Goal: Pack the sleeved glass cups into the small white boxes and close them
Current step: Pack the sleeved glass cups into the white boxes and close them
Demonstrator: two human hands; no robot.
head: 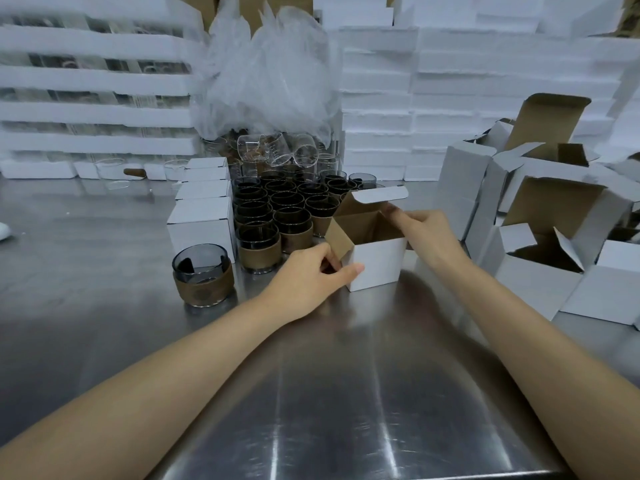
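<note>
A small white box (379, 263) stands open on the steel table, lid flap up at the back, brown inside showing. My left hand (311, 277) grips its left lower corner, thumb on the front face. My right hand (424, 230) pinches the right top edge near the side flap. One smoky glass cup with a brown sleeve (202, 275) stands alone to the left. A cluster of several sleeved cups (277, 209) stands behind the box. I cannot see a cup inside the box.
A row of closed white boxes (202, 216) sits left of the cup cluster. Open empty boxes (540, 265) crowd the right side. Clear glasses and plastic wrap (270, 98) pile up behind, with stacked white foam trays (93, 109) along the back. Steel table (329, 393).
</note>
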